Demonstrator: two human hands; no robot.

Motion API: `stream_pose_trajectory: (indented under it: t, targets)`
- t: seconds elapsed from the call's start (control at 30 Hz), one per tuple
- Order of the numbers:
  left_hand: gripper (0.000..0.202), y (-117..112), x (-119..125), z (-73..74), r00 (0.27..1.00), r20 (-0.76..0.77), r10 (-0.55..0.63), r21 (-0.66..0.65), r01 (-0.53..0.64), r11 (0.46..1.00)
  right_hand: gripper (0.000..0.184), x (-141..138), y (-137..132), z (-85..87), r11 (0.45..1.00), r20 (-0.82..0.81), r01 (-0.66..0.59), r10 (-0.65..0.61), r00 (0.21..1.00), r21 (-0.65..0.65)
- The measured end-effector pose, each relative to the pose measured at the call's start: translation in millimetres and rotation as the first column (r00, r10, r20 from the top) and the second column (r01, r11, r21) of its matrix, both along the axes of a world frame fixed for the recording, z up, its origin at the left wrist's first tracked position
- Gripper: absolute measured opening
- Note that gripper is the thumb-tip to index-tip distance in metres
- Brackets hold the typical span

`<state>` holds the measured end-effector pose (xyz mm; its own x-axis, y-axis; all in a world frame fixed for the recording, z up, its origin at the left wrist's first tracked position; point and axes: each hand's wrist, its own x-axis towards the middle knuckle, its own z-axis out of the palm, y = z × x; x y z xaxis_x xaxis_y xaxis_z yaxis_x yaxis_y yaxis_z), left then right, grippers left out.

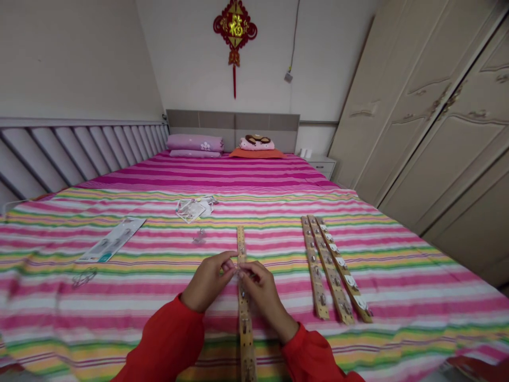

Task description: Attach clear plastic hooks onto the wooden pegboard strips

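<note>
A long wooden strip (pixel 240 241) with holes and small metal fittings lies lengthwise on the striped bedspread (pixel 159 276) in front of me. My left hand (pixel 207 282) and my right hand (pixel 262 297) meet just above it, fingertips pinched together around a tiny clear or metal piece at the strip. Both arms wear red sleeves. Whether one hand or both hold the piece is hard to tell.
Three more wooden strips (pixel 332 268) with fittings lie side by side to the right. A flat white package (pixel 113 240), torn plastic wrappers (pixel 194 208) and a small clear item (pixel 199 236) lie to the left. Pillows (pixel 194 143) sit at the headboard; a wardrobe (pixel 437 132) stands right.
</note>
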<state>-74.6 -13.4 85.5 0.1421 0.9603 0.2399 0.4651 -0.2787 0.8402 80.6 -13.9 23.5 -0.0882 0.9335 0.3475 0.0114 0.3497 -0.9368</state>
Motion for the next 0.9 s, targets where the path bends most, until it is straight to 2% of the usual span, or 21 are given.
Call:
stream_pose_trajectory:
  t: [0.07, 0.13, 0.2, 0.27, 0.33, 0.4, 0.5, 0.6, 0.77, 0.9]
  targets:
    - [0.033, 3, 1, -1.8, 1.000, 0.000, 0.003, 0.004, -0.003, 1.000, 0.014, 0, 4, -3.8, 0.995, -0.080, -0.038, 0.031, 0.996, -0.093]
    - [0.033, 6, 1, -4.8, 0.999, 0.029, 0.033, 0.030, -0.034, 0.999, 0.019, 0, 7, -7.3, 0.970, -0.186, -0.107, 0.067, 0.980, -0.216]
    - [0.033, 8, 1, -10.0, 0.990, 0.095, 0.107, 0.060, -0.112, 0.992, 0.024, 0, 10, -10.2, 0.936, -0.293, -0.166, 0.072, 0.953, -0.311]
    - [0.034, 10, 2, -18.4, 0.957, 0.209, 0.199, 0.028, -0.210, 0.977, 0.028, 2, 13, -12.8, 0.916, -0.370, -0.186, 0.045, 0.928, -0.356]
    - [0.034, 10, 5, -29.8, 0.915, 0.332, 0.231, -0.091, -0.213, 0.973, 0.030, 3, 17, -14.9, 0.909, -0.418, -0.182, 0.010, 0.909, -0.375]
    - [0.034, 11, 9, -41.9, 0.877, 0.431, 0.212, -0.213, -0.130, 0.968, 0.032, 3, 21, -16.1, 0.900, -0.443, -0.194, 0.001, 0.896, -0.391]
    - [0.035, 16, 15, -54.3, 0.832, 0.514, 0.209, -0.295, -0.057, 0.954, 0.033, 3, 30, -15.1, 0.895, -0.423, -0.210, 0.026, 0.906, -0.394]
    - [0.038, 30, 17, -54.7, 0.796, 0.555, 0.241, -0.312, -0.070, 0.948, 0.031, 3, 46, -11.1, 0.914, -0.362, -0.166, 0.022, 0.932, -0.370]
    - [0.038, 69, 17, -45.3, 0.783, 0.571, 0.248, -0.284, -0.095, 0.954, 0.024, 0, 86, -5.7, 0.939, -0.339, -0.114, -0.003, 0.941, -0.325]
    - [0.033, 101, 18, -49.9, 0.770, 0.569, 0.290, -0.319, -0.118, 0.940, 0.018, -6, 117, -10.9, 0.952, -0.306, -0.040, -0.057, 0.950, -0.304]
